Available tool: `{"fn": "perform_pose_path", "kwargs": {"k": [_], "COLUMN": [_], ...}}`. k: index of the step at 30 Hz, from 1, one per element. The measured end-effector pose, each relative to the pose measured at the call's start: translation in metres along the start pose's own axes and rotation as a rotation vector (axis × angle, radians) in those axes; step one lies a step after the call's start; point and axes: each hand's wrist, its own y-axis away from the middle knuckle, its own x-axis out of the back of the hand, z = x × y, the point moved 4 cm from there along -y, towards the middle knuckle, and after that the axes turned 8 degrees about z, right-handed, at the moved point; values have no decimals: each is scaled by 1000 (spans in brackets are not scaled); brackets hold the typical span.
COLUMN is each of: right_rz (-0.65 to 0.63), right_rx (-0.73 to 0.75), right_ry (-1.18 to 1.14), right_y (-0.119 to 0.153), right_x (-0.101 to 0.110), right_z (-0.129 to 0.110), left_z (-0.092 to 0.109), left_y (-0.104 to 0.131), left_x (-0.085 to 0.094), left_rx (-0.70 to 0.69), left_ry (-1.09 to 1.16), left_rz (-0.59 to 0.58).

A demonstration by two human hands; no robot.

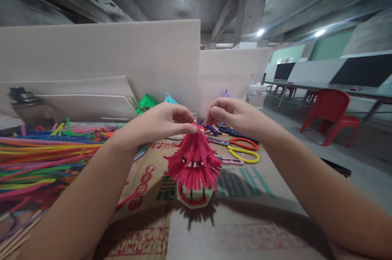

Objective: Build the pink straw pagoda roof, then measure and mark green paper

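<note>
Left hand [159, 119], thumb and fingertips pinching the peak of a pink tiered pavilion model [196, 147], upright on cardboard [245, 221], clock centre. One o'clock: right hand [234, 114], fingers curled, grasp indeterminable. Nine: coloured pipe cleaners [45, 164].

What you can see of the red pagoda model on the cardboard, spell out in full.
The red pagoda model stands upright on the printed cardboard. Its two-tiered roof, of fuzzy-looking pinkish-red strips like pipe cleaners, narrows to a peak and flares outward at each tier, with pale bits showing between. Below, thin dark posts rise from a pale, many-sided base with a red band inside its edge. The left hand appears to pinch the peak.
</note>
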Motion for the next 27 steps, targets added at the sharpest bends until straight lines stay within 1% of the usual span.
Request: {"fn": "perform_pose_path", "kwargs": {"k": [2,4,7,11,15,18,21,24,27], "right_rz": [5,-17,-32,22,63,68,84,111,125], "right_rx": [-7,0,29,53,40,25,16,7,5], "right_ry": [18,38,38,7,12,-14,-65,-67,-54], "right_y": [2,5,10,12,9,5,2,1,0], "right_x": [0,-3,-7,-6,-3,-2,-1,1,2], "right_z": [-2,-6,-14,-19,-12,-5,-2,-2,-3], "left_z": [5,9,10,2,-7,-10,-16,-21,-21], "left_y": [1,1,0,-4,-8,-10,-12,-15,-17], "left_x": [-1,-2,-3,-5,-12,-19,-25,-27,-30], "left_rx": [-3,4,23,58,116,91,68,56,41], "left_ry": [-53,-57,14,132,287,430,465,460,506], "left_rz": [12,28,56,67,13,-71,-147,-142,-127]}}
